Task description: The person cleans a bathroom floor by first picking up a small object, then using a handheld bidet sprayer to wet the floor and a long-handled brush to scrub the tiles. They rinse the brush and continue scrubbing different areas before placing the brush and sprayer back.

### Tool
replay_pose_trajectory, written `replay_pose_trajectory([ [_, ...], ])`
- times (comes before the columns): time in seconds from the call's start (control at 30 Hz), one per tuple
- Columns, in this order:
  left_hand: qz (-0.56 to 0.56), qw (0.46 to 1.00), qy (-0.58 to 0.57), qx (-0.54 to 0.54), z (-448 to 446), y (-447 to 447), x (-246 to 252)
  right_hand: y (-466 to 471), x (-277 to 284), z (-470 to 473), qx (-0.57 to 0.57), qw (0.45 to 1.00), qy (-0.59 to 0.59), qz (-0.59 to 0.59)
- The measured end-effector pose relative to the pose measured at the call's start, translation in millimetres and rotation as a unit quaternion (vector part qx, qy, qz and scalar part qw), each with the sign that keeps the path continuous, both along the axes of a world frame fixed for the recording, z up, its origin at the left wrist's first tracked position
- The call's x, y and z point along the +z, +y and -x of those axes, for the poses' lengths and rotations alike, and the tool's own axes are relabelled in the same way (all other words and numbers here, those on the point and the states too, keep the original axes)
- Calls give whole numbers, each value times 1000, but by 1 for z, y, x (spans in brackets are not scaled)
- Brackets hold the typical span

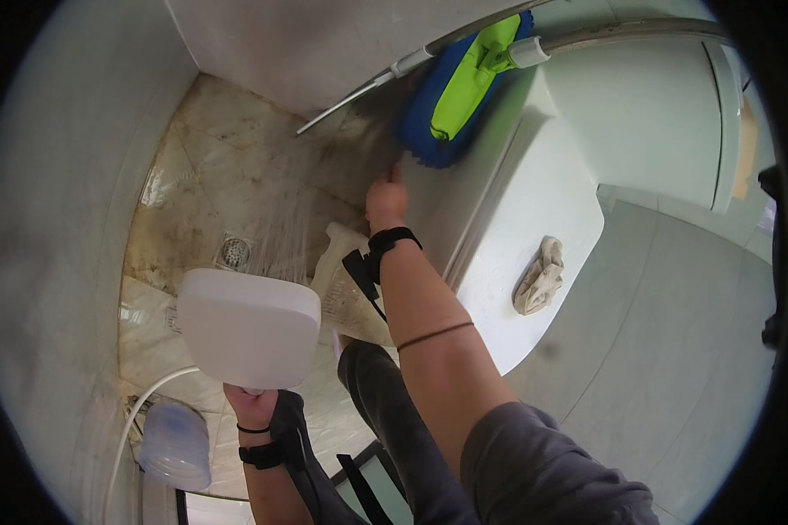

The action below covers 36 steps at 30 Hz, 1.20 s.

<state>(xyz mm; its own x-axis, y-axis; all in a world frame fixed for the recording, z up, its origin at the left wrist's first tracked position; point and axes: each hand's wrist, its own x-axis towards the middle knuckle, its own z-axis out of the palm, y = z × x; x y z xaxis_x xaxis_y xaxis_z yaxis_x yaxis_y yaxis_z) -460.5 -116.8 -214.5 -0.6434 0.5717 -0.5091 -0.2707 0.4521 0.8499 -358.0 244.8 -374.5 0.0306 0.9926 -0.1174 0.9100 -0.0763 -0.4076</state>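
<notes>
My left hand (251, 405) grips a rectangular white shower head (249, 328) from below, and a white hose (148, 396) runs down to the left from near it. Streams of water spray (282, 223) fall from its far side toward the tiled floor (210, 151). My right hand (387, 202) is reached forward with curled fingers, close to the side of a white flat-topped fixture (525, 197) and just below the blue mop pad (412, 125). Whether its fingers hold anything is hidden. Under my right wrist lies a ribbed whitish piece (348, 279), partly covered.
A mop with a lime-green head (469, 85) leans over the fixture, beside a thin metal pole (341, 105). A crumpled beige cloth (540, 279) rests on the fixture's top. The floor has brown stains and a round drain (235, 252). A translucent plastic container (176, 443) stands lower left.
</notes>
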Motion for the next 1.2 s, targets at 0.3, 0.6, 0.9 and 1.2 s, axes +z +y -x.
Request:
replay_pose_trajectory([
  [0.3, -29, 999, 11, -8, -1, 1, -4, 37, -28, -12, 101, 990, -65, 69],
  [0.6, -26, 999, -14, -14, 8, 1, -13, -48, -6, 0, -158, 867, 417, 223],
  [0.9, -7, 998, -51, -20, 1, -5, -13, -175, 37, -26, -56, 958, 240, 146],
  [1.2, -8, 1000, 11, -27, -7, -16, -14, -186, 104, -32, -133, 933, 218, 255],
])
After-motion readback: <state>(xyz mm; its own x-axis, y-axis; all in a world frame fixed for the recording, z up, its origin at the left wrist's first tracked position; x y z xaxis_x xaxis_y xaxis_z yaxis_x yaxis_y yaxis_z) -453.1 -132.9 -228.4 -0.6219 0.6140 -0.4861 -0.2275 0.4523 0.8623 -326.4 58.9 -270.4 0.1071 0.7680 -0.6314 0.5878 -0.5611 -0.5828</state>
